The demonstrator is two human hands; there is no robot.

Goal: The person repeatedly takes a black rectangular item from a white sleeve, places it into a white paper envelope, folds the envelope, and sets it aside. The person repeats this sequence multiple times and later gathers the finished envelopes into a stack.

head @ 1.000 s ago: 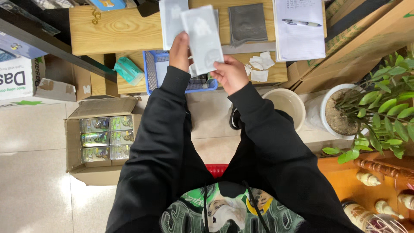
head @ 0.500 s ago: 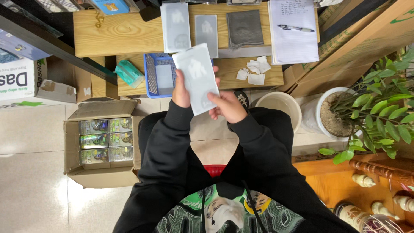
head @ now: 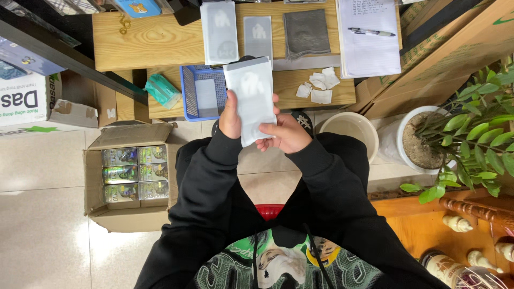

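Item one: a flat white packet point(head: 250, 99), held at centre frame, upright and slightly tilted, its top edge overlapping the blue mesh basket point(head: 188, 91) behind it. We hold it with both hands. Our left hand point(head: 231, 119) grips its left edge, fingers wrapped behind and thumb on the front. Our right hand point(head: 289, 132) closes on its lower right corner, fingers curled across the face.

Item two: the wooden table point(head: 150, 40) across the top of the frame. On it we note two more pale flat packets point(head: 219, 32), lying side by side just above the basket; a grey folded cloth point(head: 306, 33) to their right; a lined notepad point(head: 369, 45) with a pen point(head: 370, 32) on top, upper right; scraps of white paper point(head: 318, 85) near the front edge; a teal pouch point(head: 163, 91) left of the basket.

Item three, on the floor: an open cardboard box point(head: 96, 214) of small cartons at left; a pale bucket point(head: 350, 131) right of our hands; a potted green plant point(head: 466, 134) at the right edge.
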